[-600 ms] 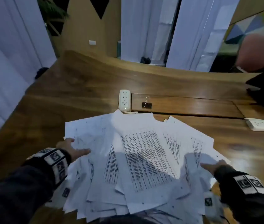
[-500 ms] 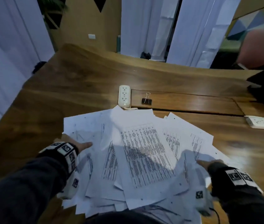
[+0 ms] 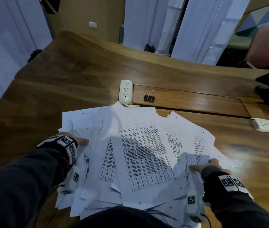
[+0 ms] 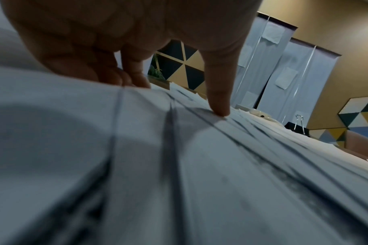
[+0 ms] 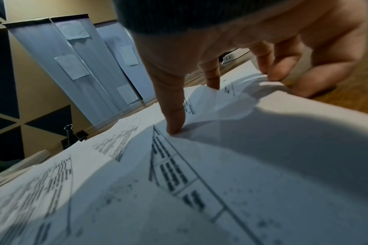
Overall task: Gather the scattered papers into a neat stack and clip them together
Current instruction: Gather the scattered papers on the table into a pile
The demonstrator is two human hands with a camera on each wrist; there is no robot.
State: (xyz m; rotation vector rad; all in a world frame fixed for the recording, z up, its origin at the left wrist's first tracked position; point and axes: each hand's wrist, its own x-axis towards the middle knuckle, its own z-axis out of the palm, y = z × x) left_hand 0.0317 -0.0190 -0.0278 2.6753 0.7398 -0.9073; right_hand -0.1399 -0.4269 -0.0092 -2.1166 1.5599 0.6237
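Observation:
Many white printed papers [image 3: 140, 153] lie fanned in a loose pile on the wooden table [image 3: 81, 76] in front of me. My left hand [image 3: 77, 139] presses on the pile's left side, fingertips [image 4: 134, 82] and thumb down on the sheets [image 4: 199, 165]. At the pile's right edge my right hand [image 3: 203, 165] has its thumb on top and its fingers [image 5: 279, 71] curled at the rim, where a sheet [image 5: 231, 102] buckles upward. A black binder clip [image 3: 149, 97] stands beyond the pile, apart from both hands.
A white power strip [image 3: 125, 91] lies just behind the pile, its cord under the top sheets. Another power strip [image 3: 268, 125] sits at the right. A seated person [image 3: 268, 46] is at the far right. White panels stand behind the table.
Both hands have slid slightly inward along the pile's sides, and the sheet by my right hand has lifted more. The binder clip has not moved.

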